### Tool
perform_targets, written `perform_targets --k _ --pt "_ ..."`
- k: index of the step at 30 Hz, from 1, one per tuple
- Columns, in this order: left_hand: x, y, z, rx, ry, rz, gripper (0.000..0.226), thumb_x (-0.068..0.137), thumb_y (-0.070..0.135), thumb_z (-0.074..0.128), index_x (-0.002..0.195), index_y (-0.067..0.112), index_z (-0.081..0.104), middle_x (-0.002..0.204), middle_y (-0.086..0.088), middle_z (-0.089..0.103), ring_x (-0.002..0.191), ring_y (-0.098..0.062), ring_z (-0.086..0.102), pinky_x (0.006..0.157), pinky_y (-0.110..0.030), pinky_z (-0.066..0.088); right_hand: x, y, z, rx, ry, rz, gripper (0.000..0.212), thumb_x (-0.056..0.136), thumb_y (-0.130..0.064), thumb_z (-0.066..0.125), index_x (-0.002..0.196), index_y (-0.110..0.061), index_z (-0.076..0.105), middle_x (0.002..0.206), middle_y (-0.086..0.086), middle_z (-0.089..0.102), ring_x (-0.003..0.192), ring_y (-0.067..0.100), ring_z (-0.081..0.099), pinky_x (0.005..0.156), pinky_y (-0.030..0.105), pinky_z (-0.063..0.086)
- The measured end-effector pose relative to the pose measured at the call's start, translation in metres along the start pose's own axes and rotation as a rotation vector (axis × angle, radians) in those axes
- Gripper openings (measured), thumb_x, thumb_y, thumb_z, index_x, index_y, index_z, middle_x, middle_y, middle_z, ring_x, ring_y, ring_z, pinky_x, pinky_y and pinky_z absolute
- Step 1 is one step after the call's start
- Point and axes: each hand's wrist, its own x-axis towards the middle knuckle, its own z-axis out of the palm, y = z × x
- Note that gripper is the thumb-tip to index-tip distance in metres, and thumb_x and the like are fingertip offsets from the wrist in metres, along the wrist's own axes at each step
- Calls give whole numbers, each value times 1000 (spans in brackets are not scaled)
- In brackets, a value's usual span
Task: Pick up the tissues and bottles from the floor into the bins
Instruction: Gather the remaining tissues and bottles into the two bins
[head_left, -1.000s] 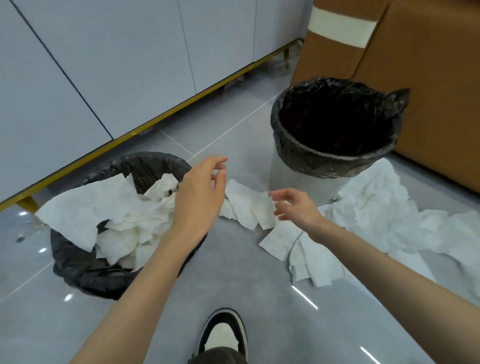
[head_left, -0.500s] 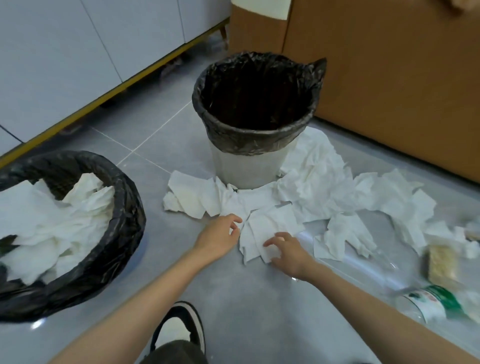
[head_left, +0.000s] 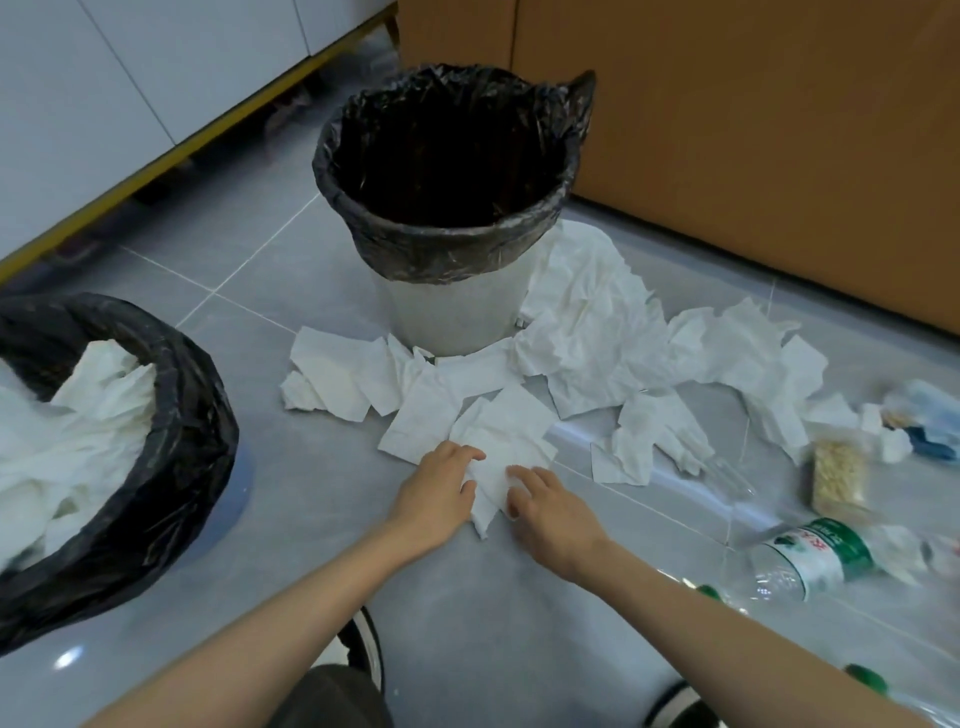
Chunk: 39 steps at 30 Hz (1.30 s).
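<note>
The left hand (head_left: 439, 493) and right hand (head_left: 553, 514) are pinching a tissue (head_left: 506, 436) on the floor (head_left: 291, 499), fingers curling round it.

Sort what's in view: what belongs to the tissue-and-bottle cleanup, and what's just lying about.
Job in hand:
loose tissues
green-label bottle
tissue-filled bin
empty bin
left hand and right hand, pinching tissues

Just lying about:
beige snack packet
blue wrapper
</note>
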Motion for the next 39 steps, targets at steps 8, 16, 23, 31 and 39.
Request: perform_targets --k 8,16,23,31,39 --pt "0 0 17 44 -96 -4 42 95 21 46 137 24 40 140 4 40 126 -16 43 99 -35 41 8 0 -12 -162 45 34 27 87 0 47 113 -8 47 113 10 49 99 29 49 56 31 24" --pt "-4 -1 9 -85 13 73 61 92 22 53 146 29 26 145 6 35 130 -15 38 101 -36 40 9 14 -38 716 375 334 9 92 -20 54 89 -13 58 79 2 63 73 18 57 69 34 46" --pt "-7 12 -25 -321 116 297 85 80 22 72 144 45 21 143 27 34 130 12 28 103 -5 25 7 8 -78 1646 -1 340 6 88 -17 66 89 -14 61 85 10 61 71 20 55 65 26 48" --pt "-11 -1 -23 -384 126 154 58 76 21 75 124 47 55 100 7 58 78 -4 56 75 -19 50 7 10 -68 1836 -266 344 31 93 -17 57 119 0 60 118 16 65 105 26 62 91 32 50" --pt "-14 -21 -24 -230 240 68 19 81 15 70 93 28 76 82 0 60 75 -12 56 67 -20 43 12 1 -43 1201 -6 457 9 88 -15 64 96 -13 61 89 0 62 76 13 61 76 33 56"
